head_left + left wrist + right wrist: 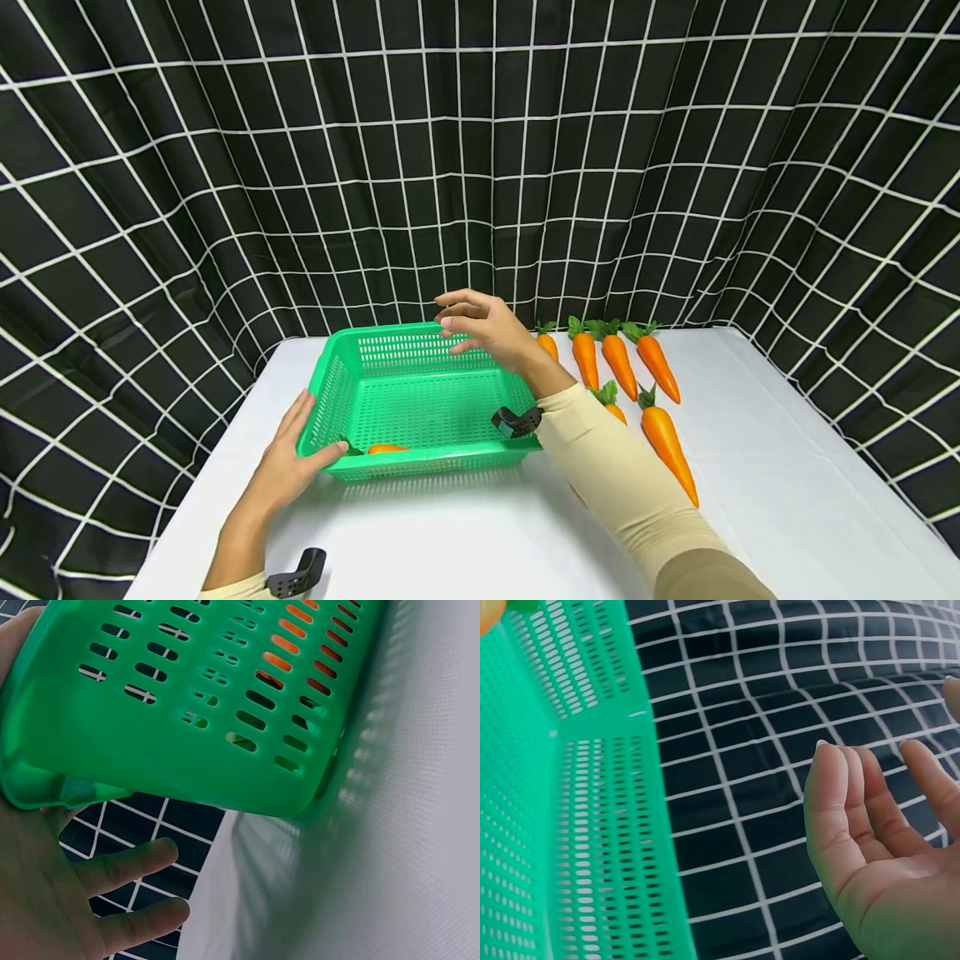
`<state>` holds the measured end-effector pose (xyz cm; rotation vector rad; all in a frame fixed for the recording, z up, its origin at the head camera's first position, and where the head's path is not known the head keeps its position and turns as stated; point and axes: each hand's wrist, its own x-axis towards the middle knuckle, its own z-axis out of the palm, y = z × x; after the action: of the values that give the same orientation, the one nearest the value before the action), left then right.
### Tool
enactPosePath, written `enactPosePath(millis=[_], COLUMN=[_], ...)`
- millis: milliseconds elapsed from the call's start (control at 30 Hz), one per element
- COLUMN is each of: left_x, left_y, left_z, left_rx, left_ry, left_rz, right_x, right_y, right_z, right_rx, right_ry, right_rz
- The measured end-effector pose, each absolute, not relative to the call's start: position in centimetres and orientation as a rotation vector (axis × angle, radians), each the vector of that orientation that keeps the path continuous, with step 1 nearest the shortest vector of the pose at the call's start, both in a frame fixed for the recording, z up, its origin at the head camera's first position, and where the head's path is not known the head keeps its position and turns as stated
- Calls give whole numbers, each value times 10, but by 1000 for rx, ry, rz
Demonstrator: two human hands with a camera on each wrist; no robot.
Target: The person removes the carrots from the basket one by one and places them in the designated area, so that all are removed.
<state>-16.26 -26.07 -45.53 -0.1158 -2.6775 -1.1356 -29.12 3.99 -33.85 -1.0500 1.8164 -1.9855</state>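
A green plastic basket (427, 454) with slotted walls stands on the white table. My left hand (283, 462) holds its near left corner, the thumb over the rim and the other fingers along the outside; two fingers (142, 922) stretch free below the rim in the left wrist view. Inside the basket a carrot (387, 448) with green leaves lies against the near wall, mostly hidden by it. Over the far right part of the basket hovers my right hand (483, 327), its fingers loosely bent and nothing in them. The right wrist view shows this bare palm beside the basket wall (615, 847).
Several more carrots with leafy tops lie to the right of the basket, among them one at the back (658, 367) and a nearer one (670, 450). My right forearm partly covers others. A black curtain (480, 167) with white grid lines surrounds the table (750, 433).
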Motion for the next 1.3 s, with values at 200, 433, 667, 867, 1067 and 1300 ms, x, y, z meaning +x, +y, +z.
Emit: enactPosePath(millis=[200, 433, 667, 867, 1067, 1300], left_x=[-164, -164, -164, -162, -163, -163], left_y=[-262, -261, -261, -261, -262, -262], left_z=[-457, -454, -454, -456, -455, -456], left_rx=[-110, -106, -97, -88, -82, -94], left_ry=[-2681, -2680, -2686, -2691, -2695, -2695], left_rz=[-1141, -1122, -1127, -1111, -1109, -1096], right_x=[-297, -304, -306, -317, -324, -319], right_y=[28, 18, 2, -13, -22, -27], right_z=[-344, -347, -358, -384, -405, -417], right_rx=[-1009, -1022, -1024, -1028, -1006, -918], right_ry=[1839, 1854, 1968, 2022, 1951, 1850], right_rz=[-1931, -1887, -1704, -1397, -1168, -1051])
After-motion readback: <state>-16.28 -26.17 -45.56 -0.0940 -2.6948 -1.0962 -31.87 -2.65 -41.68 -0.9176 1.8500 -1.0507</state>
